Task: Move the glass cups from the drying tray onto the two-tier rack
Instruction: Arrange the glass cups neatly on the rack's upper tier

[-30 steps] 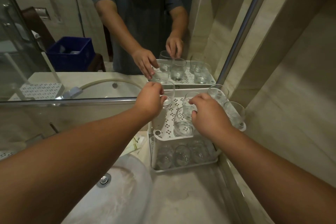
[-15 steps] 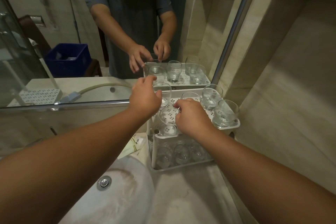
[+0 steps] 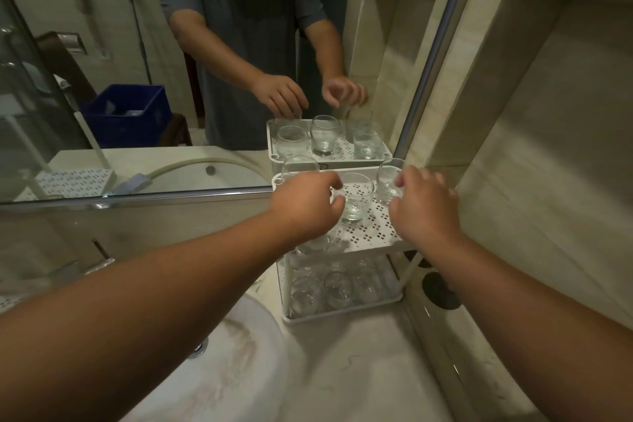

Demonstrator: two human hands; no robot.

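The white two-tier rack (image 3: 371,236) stands on the counter against the mirror. On its perforated top tier an upright glass cup (image 3: 356,202) sits in the middle, with another cup (image 3: 387,183) at the back right and one (image 3: 297,164) at the back left. A further cup (image 3: 313,243) shows partly under my left wrist. Several cups (image 3: 337,288) fill the lower tier. My left hand (image 3: 305,205) hovers over the tier's left side and my right hand (image 3: 424,205) over its right side. Both have loosely curled fingers holding nothing.
A white sink basin (image 3: 239,370) lies at the lower left, close to the rack. The mirror (image 3: 171,79) reflects the rack, a perforated white tray (image 3: 68,178) and a blue crate (image 3: 130,113). A tiled wall with a niche (image 3: 531,147) closes in on the right.
My right hand has let go of the cup it was setting on the top tier and has moved to the right. My left hand has shifted slightly toward the middle.
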